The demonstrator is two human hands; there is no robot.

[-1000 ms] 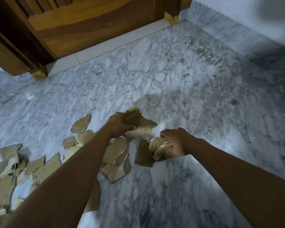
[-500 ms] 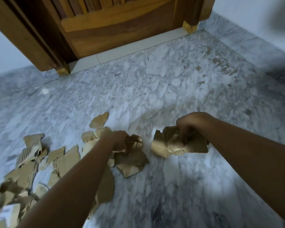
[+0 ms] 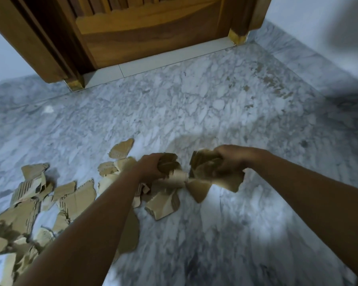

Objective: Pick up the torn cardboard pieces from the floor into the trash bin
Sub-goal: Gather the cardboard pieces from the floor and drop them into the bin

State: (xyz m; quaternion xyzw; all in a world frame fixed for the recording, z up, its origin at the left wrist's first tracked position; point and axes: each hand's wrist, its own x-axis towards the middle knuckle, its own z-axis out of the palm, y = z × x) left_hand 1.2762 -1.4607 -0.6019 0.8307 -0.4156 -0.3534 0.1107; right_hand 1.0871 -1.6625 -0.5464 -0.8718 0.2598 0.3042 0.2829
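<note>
My left hand (image 3: 151, 167) is curled round a wad of crumpled cardboard (image 3: 168, 163), and my right hand (image 3: 230, 158) grips a bigger bundle of cardboard (image 3: 215, 174), its ragged edges hanging below the fist. A second ago the right hand was low among the scraps, gathering. Half a second ago it had lifted its bundle and stood apart from the left. Now the two hands have drawn together, and the two loads look just beside each other or touching, though the blur keeps me from telling which. I read that as merging both handfuls into one load before carrying it off.

Under the hands a folded piece (image 3: 163, 204) lies on the marble floor (image 3: 194, 104), and a single scrap (image 3: 121, 149) sits just beyond my left wrist. Most of the torn cardboard pieces (image 3: 74, 200) are spread to the left, down to the lower corner, so by my judgement the job is at an early stage. The trash bin is nowhere in view, and I must find it before I can drop anything. A wooden door (image 3: 153, 34) stands at the far edge
</note>
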